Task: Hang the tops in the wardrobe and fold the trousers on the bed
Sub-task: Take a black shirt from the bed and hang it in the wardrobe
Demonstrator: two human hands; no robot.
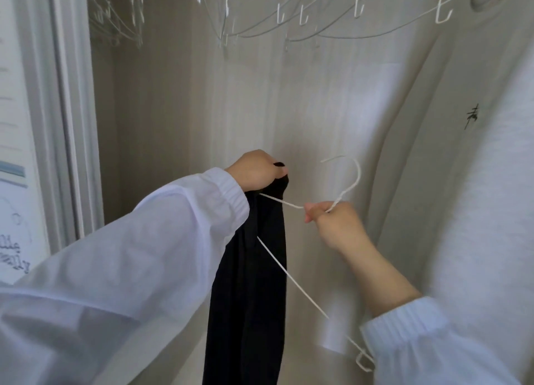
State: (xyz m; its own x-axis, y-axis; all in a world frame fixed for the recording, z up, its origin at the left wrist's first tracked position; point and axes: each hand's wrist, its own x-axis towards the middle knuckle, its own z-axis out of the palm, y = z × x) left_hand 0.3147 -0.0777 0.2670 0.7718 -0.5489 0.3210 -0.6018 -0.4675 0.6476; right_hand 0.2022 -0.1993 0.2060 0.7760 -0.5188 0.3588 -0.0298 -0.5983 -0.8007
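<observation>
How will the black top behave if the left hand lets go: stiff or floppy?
Probably floppy: the black top hangs straight down in a limp bunch from the left hand. It likely slides off the thin hanger, which the right hand holds tilted, one arm in the fabric.

A pale wood-grain back panel (260, 101) fills the centre in soft, even light. At nine o'clock stands a white door frame (69, 110), with a printed poster (11, 211) beside it.

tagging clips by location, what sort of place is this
Most likely inside a bedroom wardrobe: empty white hangers hang overhead, a white top hangs at right, and pale panelled walls close it in.
</observation>
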